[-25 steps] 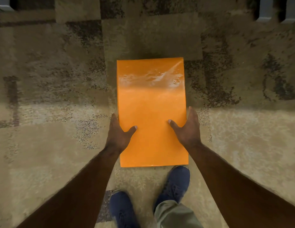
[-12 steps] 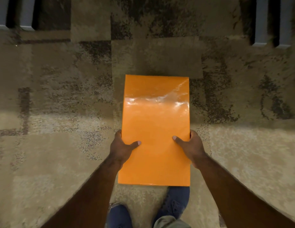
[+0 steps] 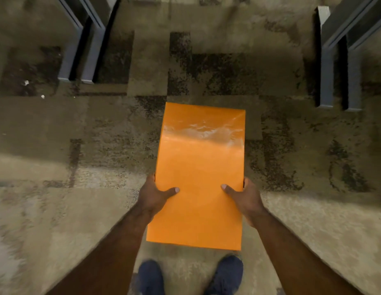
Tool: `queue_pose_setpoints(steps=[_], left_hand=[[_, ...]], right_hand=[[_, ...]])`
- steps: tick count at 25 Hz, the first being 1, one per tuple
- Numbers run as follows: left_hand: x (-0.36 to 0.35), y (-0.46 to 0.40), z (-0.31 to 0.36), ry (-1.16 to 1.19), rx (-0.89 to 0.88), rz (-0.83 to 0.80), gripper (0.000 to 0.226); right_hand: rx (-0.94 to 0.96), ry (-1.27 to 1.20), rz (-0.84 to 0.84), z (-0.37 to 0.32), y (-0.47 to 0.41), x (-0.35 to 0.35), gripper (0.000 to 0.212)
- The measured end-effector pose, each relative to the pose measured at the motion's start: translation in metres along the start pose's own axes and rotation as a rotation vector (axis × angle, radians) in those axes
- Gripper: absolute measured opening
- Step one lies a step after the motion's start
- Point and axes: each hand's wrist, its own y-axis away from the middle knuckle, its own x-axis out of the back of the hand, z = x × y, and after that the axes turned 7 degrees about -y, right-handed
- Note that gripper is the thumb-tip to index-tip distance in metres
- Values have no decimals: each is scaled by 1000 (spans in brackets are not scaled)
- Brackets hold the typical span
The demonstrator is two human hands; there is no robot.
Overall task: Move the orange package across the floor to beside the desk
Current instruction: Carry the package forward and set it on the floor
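Note:
A glossy orange package (image 3: 200, 167), a flat rectangle, is held out in front of me above the patterned carpet. My left hand (image 3: 154, 196) grips its left edge, thumb on top. My right hand (image 3: 245, 199) grips its right edge the same way. The fingers under the package are hidden. Grey metal desk legs (image 3: 83, 54) stand at the upper left, and another pair of grey desk legs (image 3: 336, 67) at the upper right.
Tan and dark brown patchwork carpet (image 3: 206, 67) stretches between the two sets of legs. My two dark blue shoes (image 3: 225, 273) stand just below the package. Small white scraps (image 3: 26, 82) lie on the carpet at the far left.
The view has advanced toward the desk legs, which now reach further down the frame. The package stays gripped in both hands and both feet now stand side by side.

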Motion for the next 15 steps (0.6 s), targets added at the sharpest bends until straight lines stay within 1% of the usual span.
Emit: queue_pose_setpoints(steps=[6, 11, 13, 15], left_hand=[[45, -30, 30, 27, -61, 13, 83], [62, -99, 37, 93, -84, -43, 81], [73, -131, 37, 82, -111, -62, 79], [85, -157, 39, 34, -136, -40, 79]], right_hand=[[63, -11, -6, -54, -15, -33, 62], [57, -3, 94, -70, -63, -71, 53], [40, 8, 125, -76, -84, -93, 58], [41, 8, 115, -86, -102, -115, 66]])
